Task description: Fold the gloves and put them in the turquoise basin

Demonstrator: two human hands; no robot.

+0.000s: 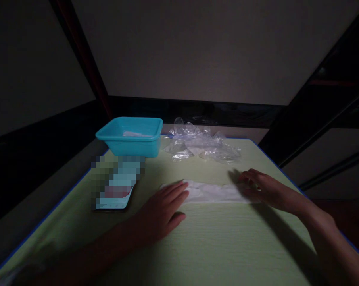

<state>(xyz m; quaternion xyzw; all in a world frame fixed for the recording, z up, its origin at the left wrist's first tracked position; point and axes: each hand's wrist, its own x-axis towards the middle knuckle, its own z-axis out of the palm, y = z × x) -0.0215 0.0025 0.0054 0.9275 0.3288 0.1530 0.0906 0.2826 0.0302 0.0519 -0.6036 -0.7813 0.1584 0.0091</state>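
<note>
A narrow white strip point(210, 192), thin like folded tissue or cloth, lies flat across the table with slight creases along it. My left hand point(164, 208) rests palm down over its left end, fingers stretched out and covering that part. At the other end, my right hand point(264, 188) hovers just above or touches the strip, its fingers loosely bent with a gap by the thumb. Whether those fingertips meet the strip is hard to see in the dim light.
A blue plastic basin point(134, 147) with something white inside stands at the back left. Before it lies a phone point(119, 186) with a lit, partly blurred screen. Crumpled clear plastic point(201, 143) sits at the back of the light green table point(209, 246). A wall rises behind.
</note>
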